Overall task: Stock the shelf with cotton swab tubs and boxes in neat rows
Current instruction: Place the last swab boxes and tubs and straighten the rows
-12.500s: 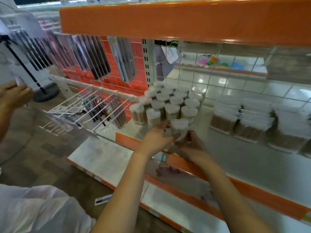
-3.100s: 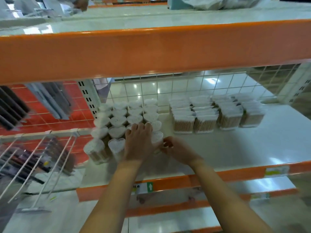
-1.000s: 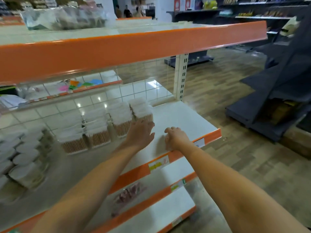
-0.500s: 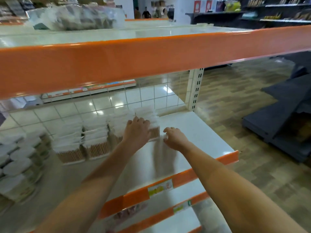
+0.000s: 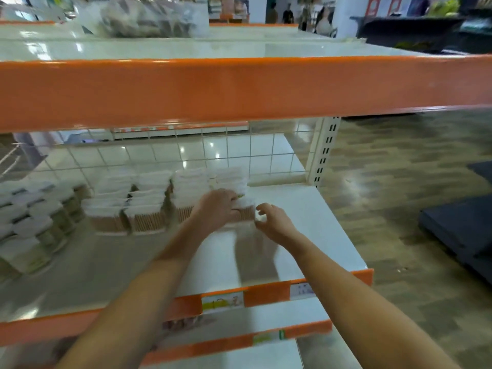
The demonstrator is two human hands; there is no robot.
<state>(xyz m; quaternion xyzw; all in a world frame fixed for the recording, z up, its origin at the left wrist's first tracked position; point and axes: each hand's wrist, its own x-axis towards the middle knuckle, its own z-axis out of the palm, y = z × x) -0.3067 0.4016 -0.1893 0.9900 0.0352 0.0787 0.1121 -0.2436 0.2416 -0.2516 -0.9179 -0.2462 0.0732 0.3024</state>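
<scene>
Clear rectangular cotton swab boxes [image 5: 149,209] with white lids stand in rows at the back of the white shelf [image 5: 306,222]. My left hand [image 5: 219,207] lies palm down over the front box of the rightmost row [image 5: 246,210], fingers wrapped on its top. My right hand [image 5: 271,218] hovers just right of that box, fingers curled and apart, holding nothing. Round swab tubs [image 5: 32,230] with white lids fill the shelf's left end.
An orange-fronted upper shelf [image 5: 239,86] overhangs the hands, with a clear plastic bag [image 5: 149,17] on top. A white wire grid [image 5: 213,153] backs the shelf. A slotted upright post [image 5: 323,150] stands at its right end. Lower orange-edged shelves [image 5: 239,342] sit below.
The camera has swung back left. My left hand has settled onto the rightmost front box, and my right hand has opened slightly beside it.
</scene>
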